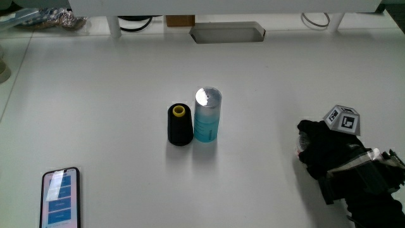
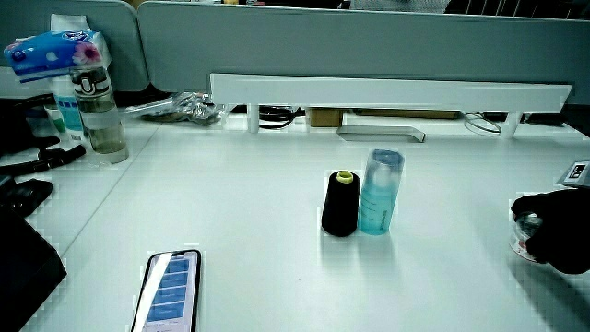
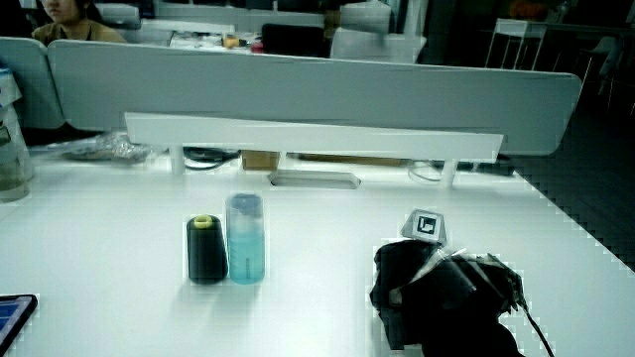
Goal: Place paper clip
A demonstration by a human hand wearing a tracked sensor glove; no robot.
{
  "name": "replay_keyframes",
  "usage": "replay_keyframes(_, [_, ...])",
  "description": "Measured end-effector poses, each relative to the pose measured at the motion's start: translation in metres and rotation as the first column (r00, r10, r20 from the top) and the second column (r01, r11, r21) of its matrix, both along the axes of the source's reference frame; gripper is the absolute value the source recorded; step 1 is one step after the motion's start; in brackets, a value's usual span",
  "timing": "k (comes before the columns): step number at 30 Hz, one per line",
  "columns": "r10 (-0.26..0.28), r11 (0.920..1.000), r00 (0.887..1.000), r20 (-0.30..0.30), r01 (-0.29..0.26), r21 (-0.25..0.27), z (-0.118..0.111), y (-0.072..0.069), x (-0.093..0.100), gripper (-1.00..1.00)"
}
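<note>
Not revealing the grip: cannot tell whether the hand (image 1: pixel 326 152) is clamping anything or merely resting. Hunching low, knuckles up, on the white table (image 1: pixel 95 114) near its edge, with the forearm trailing back toward the person. Carrying the patterned cube (image 1: pixel 342 119) on the back of the glove, tilting upward in the main view and also showing in both side views (image 2: pixel 576 171) (image 3: pixel 427 226).

Not showing the paper clip anywhere in the open. Only hinting, in a side view, at a small pale thing (image 2: pixel 522 242) peeking out from under the hand (image 2: pixel 558 235), touching the glove and the tabletop; impossible to say whether that is the clip.

Standing well apart from the hand, slightly farther from the person: a translucent blue bottle (image 1: pixel 207 116), upright, and a black thread spool (image 1: pixel 180 125) with a yellow core, upright too. Touching or nearly touching each other, the bottle being the nearer of the two to the hand, as also seen in both side views (image 2: pixel 378 194) (image 3: pixel 245 241).

Lying flat much farther from the hand than the spool, and nearer to the person than the spool: a phone (image 1: pixel 61 196), screen glowing.

Running along the table farthest from the hand: a white raised shelf (image 2: pixel 387 92) in front of the grey partition (image 2: pixel 369 41).
</note>
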State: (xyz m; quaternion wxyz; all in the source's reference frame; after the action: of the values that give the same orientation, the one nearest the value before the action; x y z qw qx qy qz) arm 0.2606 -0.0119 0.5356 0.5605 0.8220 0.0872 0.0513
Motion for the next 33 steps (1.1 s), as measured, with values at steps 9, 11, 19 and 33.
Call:
replay_keyframes(9, [0.042,0.9987,0.998,-0.040,-0.043,-0.026,0.012,0.005,0.018,0.00])
replay_keyframes(11, [0.046,0.9984,0.998,-0.043,-0.047,-0.031,0.014,0.007,0.019,0.00])
replay_keyframes(19, [0.062,0.9965,0.997,-0.047,-0.065,-0.052,0.023,0.015,0.026,0.00])
replay_keyframes(33, [0.091,0.9861,0.994,-0.053,-0.097,-0.135,0.036,0.018,0.033,-0.58])
